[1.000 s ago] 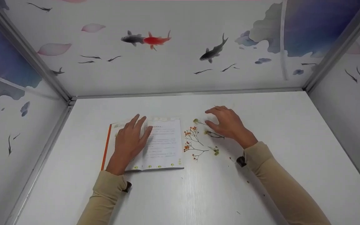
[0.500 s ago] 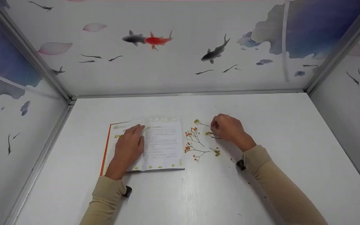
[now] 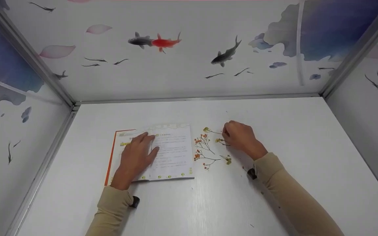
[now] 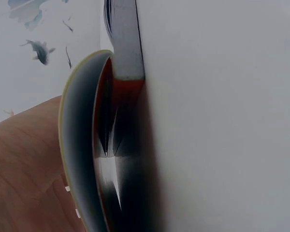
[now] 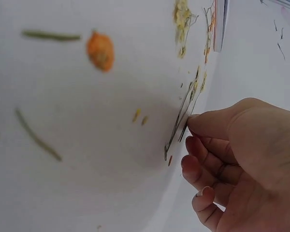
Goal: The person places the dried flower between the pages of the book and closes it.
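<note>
An open book (image 3: 171, 157) with an orange cover edge lies on the white table. My left hand (image 3: 136, 150) rests over its middle, fingers extended and thumb spread onto the right page. In the left wrist view, the palm (image 4: 26, 164) lies against bent pages (image 4: 79, 130) at the book's lower edge. To the right of the book, my right hand (image 3: 240, 135) pinches the stem end of a yellow dried flower sprig (image 3: 206, 129) between thumb and fingers. A second yellow sprig (image 3: 219, 140) lies just beneath it, partly hidden by the hand.
Orange dried flower sprigs (image 3: 202, 140) lie between the book and the right hand. Another yellow sprig (image 3: 227, 159) is nearer the front. Small bits of stem and an orange petal (image 5: 100, 50) are scattered on the table (image 3: 189, 209). Printed panels (image 3: 189, 72) enclose the back and sides.
My right hand has come down and its fingers have drawn together on the yellow sprig's stem. My left hand has lowered onto the book; its thumb moved in, then spread again.
</note>
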`<act>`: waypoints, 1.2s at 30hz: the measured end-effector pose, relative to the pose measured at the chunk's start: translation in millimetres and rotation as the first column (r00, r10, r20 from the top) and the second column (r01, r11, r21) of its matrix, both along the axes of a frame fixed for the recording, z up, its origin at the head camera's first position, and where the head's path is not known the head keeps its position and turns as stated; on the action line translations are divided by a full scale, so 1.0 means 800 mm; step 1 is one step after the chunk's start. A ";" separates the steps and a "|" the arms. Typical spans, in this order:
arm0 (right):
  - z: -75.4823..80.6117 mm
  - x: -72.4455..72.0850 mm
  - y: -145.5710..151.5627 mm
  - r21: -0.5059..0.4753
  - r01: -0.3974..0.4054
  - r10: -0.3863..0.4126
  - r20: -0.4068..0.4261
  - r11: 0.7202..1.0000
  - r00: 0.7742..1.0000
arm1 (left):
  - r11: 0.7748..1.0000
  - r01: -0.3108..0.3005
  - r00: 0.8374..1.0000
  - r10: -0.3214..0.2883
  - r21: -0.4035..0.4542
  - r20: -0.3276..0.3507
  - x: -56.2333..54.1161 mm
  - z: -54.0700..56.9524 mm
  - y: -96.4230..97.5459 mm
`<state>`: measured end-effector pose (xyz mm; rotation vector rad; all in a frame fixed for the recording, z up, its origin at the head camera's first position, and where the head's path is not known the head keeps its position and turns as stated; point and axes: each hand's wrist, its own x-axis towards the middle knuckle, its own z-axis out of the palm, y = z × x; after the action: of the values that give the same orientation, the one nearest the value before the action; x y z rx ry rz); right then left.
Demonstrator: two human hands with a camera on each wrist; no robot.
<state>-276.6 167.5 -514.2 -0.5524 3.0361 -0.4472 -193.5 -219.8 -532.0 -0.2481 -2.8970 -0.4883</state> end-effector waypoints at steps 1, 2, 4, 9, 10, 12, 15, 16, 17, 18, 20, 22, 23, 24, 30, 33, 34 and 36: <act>-0.001 0.001 0.000 0.007 -0.005 0.006 -0.015 1.000 1.000 | 1.000 0.002 1.000 -0.002 0.002 0.003 0.000 0.000 0.000; -0.002 0.002 0.000 0.014 -0.012 0.013 -0.034 1.000 0.999 | 1.000 0.000 1.000 0.000 0.002 0.010 0.000 0.000 0.001; -0.003 0.003 0.001 0.031 -0.023 0.025 -0.064 0.999 0.998 | 1.000 -0.001 1.000 0.001 0.003 0.020 -0.001 0.000 0.001; -0.007 0.003 0.004 0.104 -0.035 0.048 -0.120 0.994 0.992 | 1.000 0.018 1.000 -0.018 0.004 0.022 -0.007 0.003 0.000; -0.007 0.004 0.004 0.118 -0.034 0.049 -0.122 0.992 0.991 | 1.000 0.022 1.000 -0.022 0.005 0.021 -0.007 0.003 0.000; -0.008 0.004 0.005 0.133 -0.033 0.050 -0.125 0.991 0.991 | 1.000 0.024 0.999 -0.024 0.009 0.026 -0.009 0.004 0.000; -0.008 0.005 0.005 0.128 -0.028 0.043 -0.111 0.991 0.993 | 1.000 0.023 0.999 -0.023 0.010 0.042 -0.009 0.004 -0.001; -0.008 0.005 0.004 0.123 -0.026 0.040 -0.108 0.992 0.993 | 1.000 0.020 0.999 -0.020 0.009 0.050 -0.009 0.003 -0.001; -0.008 0.005 0.004 0.118 -0.025 0.038 -0.107 0.993 0.993 | 1.000 0.018 0.998 -0.018 0.005 0.052 -0.009 0.003 -0.002; -0.008 0.006 0.003 0.115 -0.022 0.035 -0.106 0.993 0.994 | 1.000 0.016 0.998 -0.016 0.002 0.054 -0.008 0.003 -0.002; -0.009 0.006 0.001 0.112 -0.019 0.031 -0.104 0.994 0.994 | 1.000 0.010 0.998 -0.010 -0.005 0.058 -0.007 0.002 -0.004; -0.008 0.007 -0.001 0.107 -0.014 0.025 -0.099 0.994 0.995 | 1.000 0.009 0.998 -0.008 -0.011 0.057 -0.007 0.001 -0.006; -0.007 0.007 -0.002 0.104 -0.011 0.021 -0.094 0.995 0.995 | 1.000 0.011 0.999 -0.010 -0.013 0.053 -0.006 0.001 -0.006; -0.006 0.007 -0.004 0.101 -0.008 0.017 -0.088 0.995 0.996 | 1.000 0.012 0.999 -0.011 -0.012 0.053 -0.006 0.001 -0.007; 0.002 0.010 -0.017 0.084 -0.005 0.010 -0.065 0.996 0.998 | 0.999 0.031 0.998 -0.030 -0.011 0.050 -0.006 0.000 -0.010; 0.005 0.012 -0.026 0.073 -0.016 0.022 -0.081 0.997 0.996 | 0.999 0.037 0.998 -0.036 -0.013 0.056 -0.006 -0.001 -0.010; 0.005 0.013 -0.029 0.070 -0.025 0.032 -0.098 0.997 0.995 | 0.999 0.037 0.998 -0.036 -0.015 0.058 -0.006 0.000 -0.009; 0.005 0.015 -0.036 0.056 -0.046 0.053 -0.127 0.997 0.991 | 0.999 0.037 0.997 -0.036 -0.018 0.065 -0.007 0.000 -0.009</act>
<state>-264.7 138.4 -510.3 -0.6770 3.1363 -0.3415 -198.8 -226.9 -532.0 -0.2942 -2.9657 -0.4841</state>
